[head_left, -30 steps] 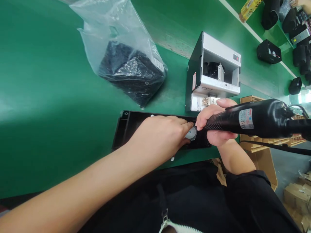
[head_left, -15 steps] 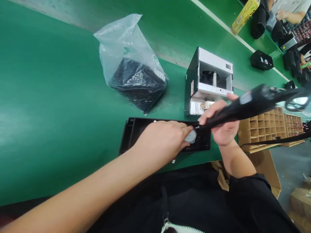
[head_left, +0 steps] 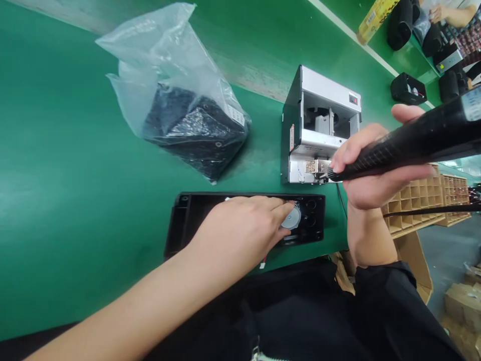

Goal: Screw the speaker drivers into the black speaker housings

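My left hand (head_left: 244, 225) rests on a long black plastic panel (head_left: 188, 215) at the near edge of the green table, its fingertips closed round a small round grey motor (head_left: 292, 218) seated in the panel. My right hand (head_left: 372, 170) is wrapped round a black electric screwdriver (head_left: 413, 143). The screwdriver's tip sits at the front outlet of a grey and black screw feeder box (head_left: 319, 125), just behind the panel.
A clear plastic bag (head_left: 176, 95) holding a black part lies at the back left. A cardboard grid tray (head_left: 424, 200) sits to the right. Black parts (head_left: 408, 87) and a yellow box (head_left: 372, 20) lie on the far belt, where another person's hand (head_left: 438, 12) works.
My right hand lifted the screwdriver off the panel's motor and swung its tip up to the feeder box. My left hand stayed on the motor.
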Tool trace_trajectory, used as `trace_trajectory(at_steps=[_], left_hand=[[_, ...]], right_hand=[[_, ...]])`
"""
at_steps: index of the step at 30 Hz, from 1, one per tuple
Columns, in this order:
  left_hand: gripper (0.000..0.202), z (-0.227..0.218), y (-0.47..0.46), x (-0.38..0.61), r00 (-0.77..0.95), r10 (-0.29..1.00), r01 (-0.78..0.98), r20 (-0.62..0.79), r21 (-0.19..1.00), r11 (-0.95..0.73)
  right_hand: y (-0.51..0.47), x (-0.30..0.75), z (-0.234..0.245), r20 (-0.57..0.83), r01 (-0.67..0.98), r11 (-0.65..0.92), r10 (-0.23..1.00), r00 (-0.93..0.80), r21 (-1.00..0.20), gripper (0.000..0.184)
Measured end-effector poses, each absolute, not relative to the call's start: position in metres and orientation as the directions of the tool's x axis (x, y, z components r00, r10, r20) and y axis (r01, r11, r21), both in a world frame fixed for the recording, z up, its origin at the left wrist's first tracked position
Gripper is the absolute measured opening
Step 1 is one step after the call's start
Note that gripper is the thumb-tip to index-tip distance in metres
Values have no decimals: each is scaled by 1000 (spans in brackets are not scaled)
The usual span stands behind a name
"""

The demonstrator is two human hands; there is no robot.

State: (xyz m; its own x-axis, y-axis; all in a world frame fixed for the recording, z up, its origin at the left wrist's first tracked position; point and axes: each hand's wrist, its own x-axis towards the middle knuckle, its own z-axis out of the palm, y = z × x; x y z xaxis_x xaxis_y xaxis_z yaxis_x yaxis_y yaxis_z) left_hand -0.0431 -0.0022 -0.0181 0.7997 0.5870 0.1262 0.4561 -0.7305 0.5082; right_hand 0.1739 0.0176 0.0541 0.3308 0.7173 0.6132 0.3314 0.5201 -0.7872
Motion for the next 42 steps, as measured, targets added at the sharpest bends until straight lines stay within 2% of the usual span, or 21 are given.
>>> trace_trajectory(at_steps=[3, 7, 8, 10, 12, 14, 16, 18, 20, 24, 27, 32, 36, 40, 42], left_hand=[[29, -20, -3, -44, 792, 596, 455, 135, 521, -722], [29, -20, -2, -44, 794, 594, 461, 130, 508, -728], [30, -19, -2, -44, 797, 591, 466, 128, 492, -735], [32, -18, -1, -43, 801, 586, 473, 123, 469, -746], [34, -16, 0, -43, 806, 580, 465, 119, 480, -744], [34, -14, 0, -42, 805, 584, 466, 104, 499, -731], [31, -13, 1, -40, 806, 587, 481, 76, 494, -725], [30, -11, 1, -39, 810, 584, 497, 52, 466, -732], [36, -10, 1, -39, 816, 575, 493, 60, 448, -746], [48, -10, -2, -44, 791, 586, 439, 176, 503, -745], [39, -10, -6, -46, 770, 580, 373, 266, 549, -748], [21, -7, -12, -45, 747, 527, 270, 405, 540, -797], [36, -5, -14, -45, 717, 543, 185, 436, 633, -752], [31, 0, -12, -48, 748, 565, 102, 348, 781, -616], [30, 3, -10, -49, 754, 562, 45, 340, 827, -560]], right_hand=[[14, 178, 51, 591, 328, 501, 749, 298, -801, 71], [15, 175, 53, 450, 348, 343, 840, 302, -873, 108], [15, 173, 55, 434, 321, 336, 843, 316, -886, 111], [10, 171, 64, 482, 259, 412, 805, 346, -874, 105], [-2, 169, 78, 524, 204, 483, 777, 350, -852, 86], [-20, 169, 91, 519, 151, 498, 800, 301, -854, 64], [-38, 169, 98, 496, 115, 483, 832, 250, -868, 54], [-51, 167, 96, 498, 100, 489, 833, 241, -866, 51], [-59, 163, 89, 488, 76, 485, 837, 246, -871, 48], [-67, 156, 81, 463, 37, 469, 850, 250, -882, 42], [-69, 151, 88, 441, 47, 446, 857, 267, -894, 47], [-71, 140, 102, 456, 33, 470, 835, 309, -882, 55], [-74, 133, 99, 474, 17, 494, 823, 313, -869, 51], [-81, 138, 99, 495, -53, 534, 813, 305, -844, 46], [-83, 144, 108, 470, 13, 479, 854, 223, -878, 42]])
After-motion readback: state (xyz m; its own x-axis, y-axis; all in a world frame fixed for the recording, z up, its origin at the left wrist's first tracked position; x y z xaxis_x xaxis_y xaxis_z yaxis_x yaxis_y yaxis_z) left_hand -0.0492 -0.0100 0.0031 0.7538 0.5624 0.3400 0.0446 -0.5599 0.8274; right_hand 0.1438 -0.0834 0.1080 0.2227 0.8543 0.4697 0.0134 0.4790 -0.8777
